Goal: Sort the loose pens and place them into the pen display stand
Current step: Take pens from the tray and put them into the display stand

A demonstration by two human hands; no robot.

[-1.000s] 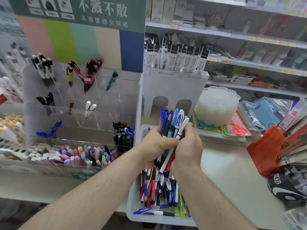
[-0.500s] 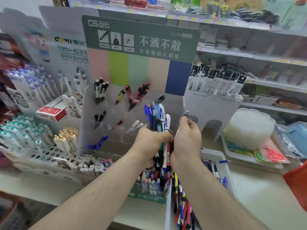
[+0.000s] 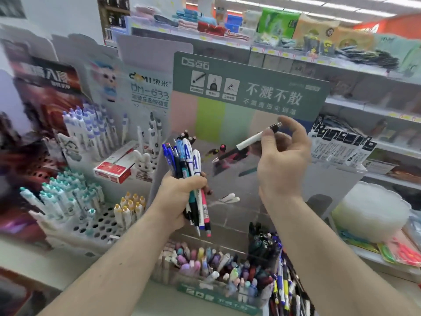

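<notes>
Hands have separated: right pinches white pen, left grips bundle.

Left hand raised, fingers curled tight, fist upright. Right hand higher, thumb and fingertips pinching. Both forearms bare, extended forward.

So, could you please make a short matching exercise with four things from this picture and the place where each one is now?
Things:
1. bundle of pens
2. white pen
3. red box
4. pastel pens

Places:
A. lying among the white pen racks on the left
B. gripped in the left hand
C. standing in the stand's bottom tray
D. pinched by the right hand

Pairs: 1-B, 2-D, 3-A, 4-C
</notes>
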